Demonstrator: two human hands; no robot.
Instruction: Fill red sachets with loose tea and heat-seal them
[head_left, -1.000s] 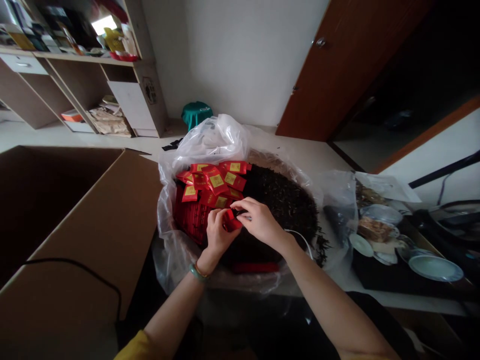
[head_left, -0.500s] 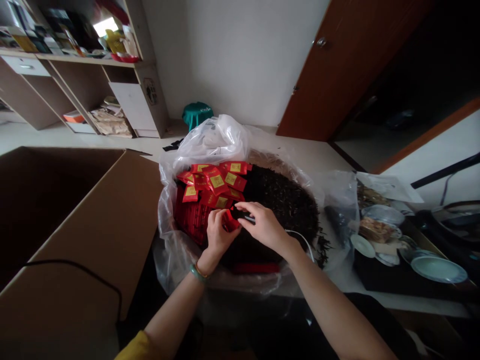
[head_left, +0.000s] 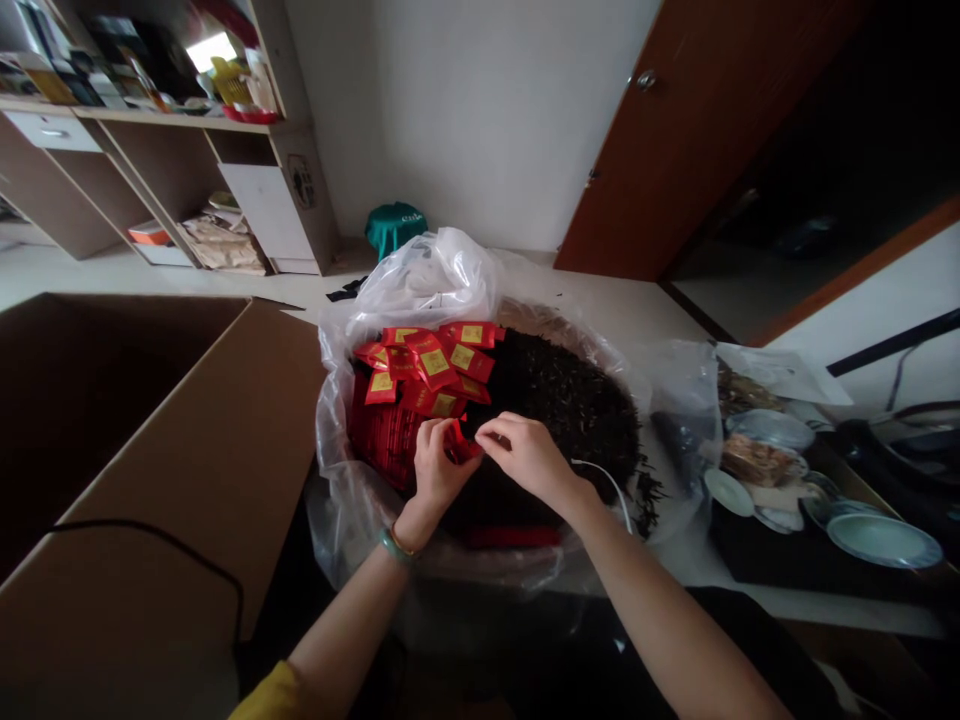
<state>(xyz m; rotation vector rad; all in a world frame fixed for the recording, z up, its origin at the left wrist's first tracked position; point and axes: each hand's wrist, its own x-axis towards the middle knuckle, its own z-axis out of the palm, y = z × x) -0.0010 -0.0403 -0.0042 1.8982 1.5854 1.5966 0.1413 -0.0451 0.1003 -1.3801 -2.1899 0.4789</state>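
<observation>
I read my left hand (head_left: 435,470) closed around a small red packet (head_left: 459,442), held over the dark loose tea (head_left: 570,400) in the plastic-lined basket (head_left: 420,280). My right hand (head_left: 529,458) pinches the packet's upper edge, fingertips together. A pile of red packets (head_left: 431,360) lies just behind. A cardboard box (head_left: 187,450) stands to the left.

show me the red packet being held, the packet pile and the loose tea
red packet (head_left: 459,443), head view, on its red side
packet pile (head_left: 431,362), head view, on a yellow-labelled packet mid-pile
loose tea (head_left: 570,395), head view, middle of the dark heap
</observation>
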